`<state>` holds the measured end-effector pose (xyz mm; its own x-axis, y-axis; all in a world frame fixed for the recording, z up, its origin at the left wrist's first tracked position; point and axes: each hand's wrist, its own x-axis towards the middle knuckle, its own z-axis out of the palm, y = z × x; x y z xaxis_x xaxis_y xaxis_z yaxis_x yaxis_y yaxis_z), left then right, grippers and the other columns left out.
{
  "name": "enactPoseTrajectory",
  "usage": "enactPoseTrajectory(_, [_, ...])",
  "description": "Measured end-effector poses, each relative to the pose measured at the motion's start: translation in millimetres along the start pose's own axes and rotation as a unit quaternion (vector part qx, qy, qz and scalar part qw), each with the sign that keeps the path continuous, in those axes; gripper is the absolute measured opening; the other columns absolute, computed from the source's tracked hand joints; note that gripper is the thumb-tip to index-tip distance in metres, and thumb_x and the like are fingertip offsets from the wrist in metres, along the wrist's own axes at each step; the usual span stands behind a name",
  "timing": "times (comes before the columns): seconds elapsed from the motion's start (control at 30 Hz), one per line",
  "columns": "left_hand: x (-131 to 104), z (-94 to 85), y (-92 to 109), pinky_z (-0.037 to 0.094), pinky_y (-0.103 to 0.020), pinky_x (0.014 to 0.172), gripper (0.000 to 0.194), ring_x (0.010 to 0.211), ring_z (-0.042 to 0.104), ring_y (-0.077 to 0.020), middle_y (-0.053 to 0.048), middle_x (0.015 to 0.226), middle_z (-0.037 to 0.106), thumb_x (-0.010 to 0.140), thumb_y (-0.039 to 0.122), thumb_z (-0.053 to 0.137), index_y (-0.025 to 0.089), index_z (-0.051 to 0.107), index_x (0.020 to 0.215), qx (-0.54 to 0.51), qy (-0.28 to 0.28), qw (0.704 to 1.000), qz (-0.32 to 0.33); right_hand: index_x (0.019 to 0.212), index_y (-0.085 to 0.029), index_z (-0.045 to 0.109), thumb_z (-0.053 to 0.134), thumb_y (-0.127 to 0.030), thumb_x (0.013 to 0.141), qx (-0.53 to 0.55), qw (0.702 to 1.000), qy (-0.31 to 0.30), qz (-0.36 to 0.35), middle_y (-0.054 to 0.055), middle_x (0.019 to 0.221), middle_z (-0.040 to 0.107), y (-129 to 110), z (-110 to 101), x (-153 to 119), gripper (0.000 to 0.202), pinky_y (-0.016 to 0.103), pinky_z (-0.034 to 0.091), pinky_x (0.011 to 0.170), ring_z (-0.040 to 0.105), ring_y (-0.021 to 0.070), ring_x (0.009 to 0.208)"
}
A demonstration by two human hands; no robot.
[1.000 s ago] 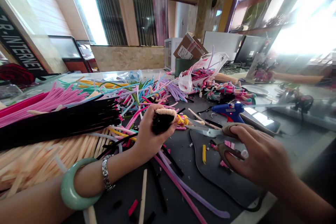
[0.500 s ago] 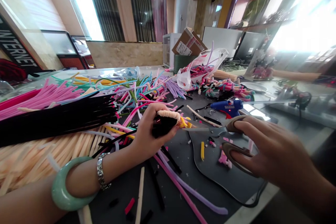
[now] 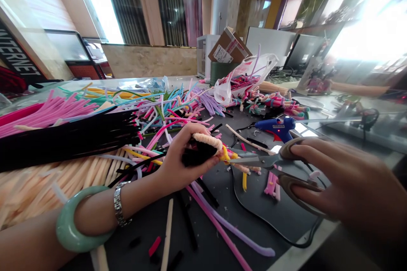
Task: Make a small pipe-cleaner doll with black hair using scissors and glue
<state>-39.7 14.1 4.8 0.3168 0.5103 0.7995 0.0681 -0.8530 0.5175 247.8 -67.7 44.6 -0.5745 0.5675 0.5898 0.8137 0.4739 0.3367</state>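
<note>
My left hand is closed round a small pipe-cleaner doll, its black and cream fuzzy part in my fingers. Yellow and pink pieces and peach limbs of the doll stick out to the right, past my thumb. In my right hand is a pair of scissors, fingers and thumb through the brown handles. The handles are spread apart, and the blade tips reach the doll's yellow part. Whether a blade touches it I cannot tell.
A blue glue gun lies beyond the scissors, its black cord looping over the dark mat. Bundles of black pipe cleaners and peach ones lie at left. A plastic bag and cardboard box stand behind.
The doll has turned a little, so more of its yellow part and its peach limbs show. My right hand and the scissors have shifted slightly right, with the handles still apart.
</note>
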Motion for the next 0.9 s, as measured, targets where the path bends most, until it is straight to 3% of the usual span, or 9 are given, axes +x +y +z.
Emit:
enactPoseTrajectory(0.13, [0, 1.2, 0, 0.046, -0.031, 0.075, 0.039, 0.086, 0.055, -0.0170, -0.005, 0.095, 0.055, 0.071, 0.012, 0.076, 0.020, 0.051, 0.100, -0.015, -0.007, 1.000, -0.009, 0.102, -0.023, 0.053, 0.053, -0.036, 0.081, 0.007, 1.000, -0.012, -0.003, 0.008, 0.098, 0.069, 4, -2, -2, 0.025, 0.039, 0.048, 0.061, 0.068, 0.0293, 0.078])
enactPoseTrajectory(0.33, [-1, -0.2, -1, 0.047, -0.031, 0.075, 0.039, 0.085, 0.055, -0.0173, -0.004, 0.095, 0.056, 0.072, 0.013, 0.076, 0.021, 0.052, 0.101, -0.021, -0.004, 1.000, -0.012, 0.105, -0.026, 0.053, 0.055, -0.038, 0.078, 0.043, 0.997, -0.049, 0.051, 0.006, 0.102, 0.069, 7, -5, -7, 0.030, 0.037, 0.050, 0.060, 0.068, 0.0283, 0.080])
enactPoseTrajectory(0.57, [-1, 0.5, -3, 0.048, -0.031, 0.074, 0.039, 0.084, 0.055, -0.0167, -0.004, 0.095, 0.056, 0.072, 0.016, 0.077, 0.022, 0.052, 0.102, -0.024, 0.005, 1.000, -0.019, 0.099, -0.027, 0.056, 0.062, -0.045, 0.082, 0.152, 0.971, -0.085, 0.163, -0.002, 0.079, 0.069, 0, -4, -3, 0.026, 0.025, 0.047, 0.047, 0.065, 0.0181, 0.060])
enactPoseTrajectory(0.73, [-1, 0.5, -2, 0.049, -0.032, 0.074, 0.038, 0.084, 0.057, -0.0169, -0.003, 0.094, 0.056, 0.073, 0.017, 0.076, 0.022, 0.052, 0.101, -0.030, 0.013, 0.999, -0.025, 0.100, -0.025, 0.053, 0.060, -0.047, 0.082, 0.116, 0.982, -0.045, 0.144, 0.000, 0.077, 0.067, -6, -1, -1, 0.029, 0.027, 0.046, 0.047, 0.064, 0.0187, 0.058])
enactPoseTrajectory(0.9, [0, -0.2, 1, 0.050, -0.036, 0.077, 0.034, 0.086, 0.057, -0.0192, -0.006, 0.096, 0.056, 0.075, 0.022, 0.076, 0.022, 0.052, 0.100, -0.028, 0.022, 0.997, -0.064, 0.106, -0.024, 0.048, 0.062, -0.044, 0.076, 0.087, 0.988, -0.066, 0.113, 0.009, 0.095, 0.065, -14, 11, -1, 0.039, 0.040, 0.050, 0.064, 0.064, 0.0287, 0.079])
